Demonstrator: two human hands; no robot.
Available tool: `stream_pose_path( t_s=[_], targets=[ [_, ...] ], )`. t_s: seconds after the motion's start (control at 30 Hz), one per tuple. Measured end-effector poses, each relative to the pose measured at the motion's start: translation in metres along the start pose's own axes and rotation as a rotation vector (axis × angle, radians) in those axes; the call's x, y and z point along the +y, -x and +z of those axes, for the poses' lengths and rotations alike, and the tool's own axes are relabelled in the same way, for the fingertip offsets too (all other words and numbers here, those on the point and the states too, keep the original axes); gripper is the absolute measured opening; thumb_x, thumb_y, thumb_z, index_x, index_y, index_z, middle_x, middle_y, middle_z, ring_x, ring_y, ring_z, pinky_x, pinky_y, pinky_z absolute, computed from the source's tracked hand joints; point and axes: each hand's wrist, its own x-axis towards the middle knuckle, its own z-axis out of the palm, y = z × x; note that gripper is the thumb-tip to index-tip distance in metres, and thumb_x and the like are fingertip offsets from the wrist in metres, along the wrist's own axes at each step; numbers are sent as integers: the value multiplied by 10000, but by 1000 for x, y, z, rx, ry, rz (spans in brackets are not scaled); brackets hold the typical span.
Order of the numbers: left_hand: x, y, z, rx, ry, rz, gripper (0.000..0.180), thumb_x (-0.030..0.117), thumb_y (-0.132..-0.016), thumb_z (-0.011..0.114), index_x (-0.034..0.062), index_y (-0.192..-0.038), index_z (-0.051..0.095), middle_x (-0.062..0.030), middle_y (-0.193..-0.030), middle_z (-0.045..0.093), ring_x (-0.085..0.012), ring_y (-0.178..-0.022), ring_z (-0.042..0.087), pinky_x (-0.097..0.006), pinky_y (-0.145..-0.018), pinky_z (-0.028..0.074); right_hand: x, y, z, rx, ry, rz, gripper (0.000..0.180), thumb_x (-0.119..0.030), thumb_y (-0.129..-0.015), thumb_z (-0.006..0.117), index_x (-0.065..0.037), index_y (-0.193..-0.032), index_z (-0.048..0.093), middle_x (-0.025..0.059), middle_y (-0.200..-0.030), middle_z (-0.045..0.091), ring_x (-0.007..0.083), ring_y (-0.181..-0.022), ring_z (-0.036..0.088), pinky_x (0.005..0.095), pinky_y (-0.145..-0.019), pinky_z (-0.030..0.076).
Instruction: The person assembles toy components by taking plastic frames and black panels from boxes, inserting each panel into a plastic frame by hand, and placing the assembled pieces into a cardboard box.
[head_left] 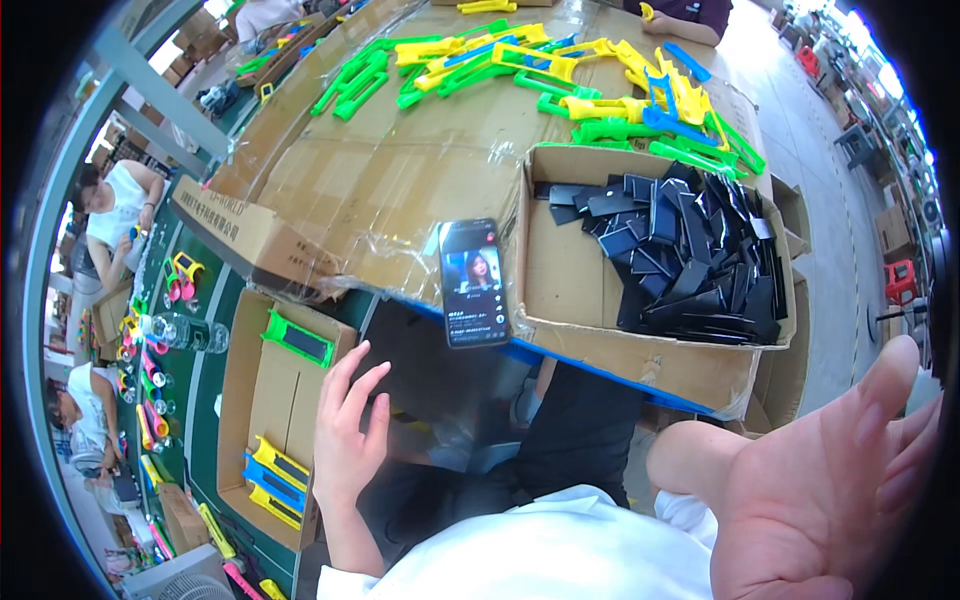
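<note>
My left hand (350, 420) is beside the small cardboard box (232, 400) at the left, fingers spread and holding nothing. In that box lie a green plastic housing (297, 338) with a dark panel and, farther down, a blue plastic housing (275, 482) between yellow ones. My right hand (810, 490) is raised close to the camera at the lower right, palm showing and fingers extended, touching nothing visible. A phone (472, 285) with a lit screen stands at the table's near edge, beside a carton (560, 290) of thin black rectangular panels (690, 250).
The large table (370, 190) is covered with taped cardboard. Green, yellow and blue plastic housings (500, 60) pile up along its far side. A green bench (205, 300) at the left carries a clear bottle (190, 333) and colourful parts. Other people sit at left and far side; a red stool (900, 282) stands right.
</note>
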Motion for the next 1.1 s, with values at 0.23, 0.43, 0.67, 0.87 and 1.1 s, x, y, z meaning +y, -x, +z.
stream_pose_path(
  t_s=[0.23,0.43,0.67,0.87,1.1],
  targets=[
    [26,-51,16,-20,18,183,334,66,-913,673,60,-1247,671,-148,-1437,560,-362,-1320,534,-448,-1107,435,-14,6,-34,-7,183,16,482,-133,-808,811,-192,-1268,675,61,-1096,629,193,-867,571,351,-702,470],
    [32,-94,16,-11,41,230,319,73,-921,666,58,-1239,671,-148,-1420,569,-362,-1324,532,-446,-1103,430,-22,8,-56,-4,327,12,479,-145,-800,815,-177,-1258,679,65,-1103,634,196,-867,567,354,-712,462],
    [4,-203,49,-29,66,290,278,112,-962,604,28,-1220,661,-171,-1378,603,-355,-1316,550,-425,-1117,416,-33,23,-60,16,478,65,476,-158,-790,821,-159,-1246,684,70,-1112,640,201,-868,562,356,-724,454],
    [-53,-334,116,-41,-7,252,392,166,-940,620,17,-1302,607,-196,-1403,568,-375,-1316,536,-431,-1113,434,-32,30,-70,19,592,106,475,-170,-782,826,-144,-1236,688,74,-1119,645,205,-869,558,358,-734,446],
    [-86,-473,148,217,-370,334,594,258,-958,632,94,-1500,452,-171,-1547,441,-391,-1408,434,-473,-1168,389,-25,25,-50,55,672,170,476,-183,-772,832,-127,-1224,693,79,-1128,651,209,-870,554,361,-745,438]
  ],
)
